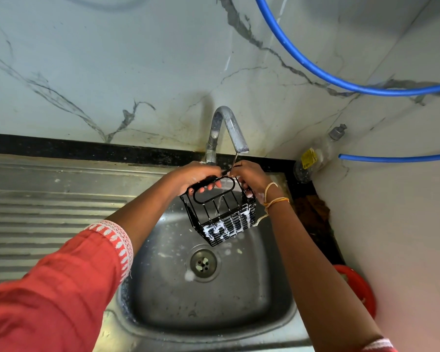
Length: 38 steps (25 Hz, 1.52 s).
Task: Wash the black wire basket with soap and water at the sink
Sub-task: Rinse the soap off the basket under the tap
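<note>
The small black wire basket with the oval loop handle (220,212) hangs in the air above the bowl of the stainless steel sink (214,308), right under the spout of the curved chrome tap (229,128); a thin stream of water runs down through its wires, and white soap foam clings to its lower corner and floor. My left hand (201,177) has its fingers curled round the top rim beside the handle; my right hand (252,179) pinches the opposite rim, with suds on the fingers, so both are clamped on the basket and nothing else bears it.

The round drain strainer (203,264) sits below with a few blobs of foam near it; the ribbed steel draining board (48,204) lies to the left; a clear plastic soap bottle with a yellow label (313,158) leans in the wall corner to the right; a blue hose (341,80) loops across the marble wall above.

I judge this to be the rinse, with plenty of lather left to clear. The wires are thin and soapy, so the basket could slip and drop into the sink; tilting it carelessly could send water splashing off the wires onto my red sleeve (61,288); foam trapped in the close-set floor bars may stay if I don't turn it under the stream.
</note>
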{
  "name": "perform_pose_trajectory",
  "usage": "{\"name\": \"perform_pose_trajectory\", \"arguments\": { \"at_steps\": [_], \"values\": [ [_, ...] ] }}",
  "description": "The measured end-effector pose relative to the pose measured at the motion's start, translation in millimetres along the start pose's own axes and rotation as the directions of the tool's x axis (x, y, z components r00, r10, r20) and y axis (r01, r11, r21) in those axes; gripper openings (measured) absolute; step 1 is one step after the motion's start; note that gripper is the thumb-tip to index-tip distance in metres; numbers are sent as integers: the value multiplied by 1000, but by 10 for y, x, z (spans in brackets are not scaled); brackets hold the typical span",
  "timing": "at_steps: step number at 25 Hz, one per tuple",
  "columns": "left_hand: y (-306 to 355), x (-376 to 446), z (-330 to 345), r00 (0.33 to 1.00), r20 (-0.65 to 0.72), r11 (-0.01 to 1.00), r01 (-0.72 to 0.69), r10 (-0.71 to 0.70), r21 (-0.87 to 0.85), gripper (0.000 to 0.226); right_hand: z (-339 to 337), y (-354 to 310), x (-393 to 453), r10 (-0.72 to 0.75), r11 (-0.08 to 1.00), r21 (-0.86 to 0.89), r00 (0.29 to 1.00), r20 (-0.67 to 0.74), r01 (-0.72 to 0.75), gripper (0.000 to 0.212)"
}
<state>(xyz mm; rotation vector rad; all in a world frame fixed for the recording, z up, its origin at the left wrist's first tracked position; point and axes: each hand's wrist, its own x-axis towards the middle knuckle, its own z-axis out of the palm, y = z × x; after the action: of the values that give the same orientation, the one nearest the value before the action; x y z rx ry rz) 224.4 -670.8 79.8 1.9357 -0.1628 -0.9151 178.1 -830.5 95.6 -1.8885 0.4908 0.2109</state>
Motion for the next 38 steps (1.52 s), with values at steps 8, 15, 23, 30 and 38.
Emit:
{"name": "perform_pose_trajectory", "arguments": {
  "at_steps": [8, 15, 23, 30, 38],
  "values": [
    [-104, -51, -33, 987, 69, 986, -141, 147, -92, 25, -5, 90, -47, -37, 999, 35, 998, -59, 39, 21],
    [-114, -72, 122, 981, 9, 967, -188, 193, -173, 24, 10, 142, 36, -72, 995, -76, 996, -60, 67, 41],
    [16, -77, 315, 972, -174, 983, -135, 156, 127, 34, 186, 302, 24, -185, 977, -148, 949, -256, 151, 24],
    [25, -48, 274, 875, -484, 996, -60, 20, -68, 52, 275, 282, -108, -514, 783, -504, 836, -192, 365, 29],
    [-158, -60, 229, 822, -564, 886, -201, -79, -417, 37, 470, 337, -55, -333, 780, -598, 931, -148, 184, 44]
  ]
}}
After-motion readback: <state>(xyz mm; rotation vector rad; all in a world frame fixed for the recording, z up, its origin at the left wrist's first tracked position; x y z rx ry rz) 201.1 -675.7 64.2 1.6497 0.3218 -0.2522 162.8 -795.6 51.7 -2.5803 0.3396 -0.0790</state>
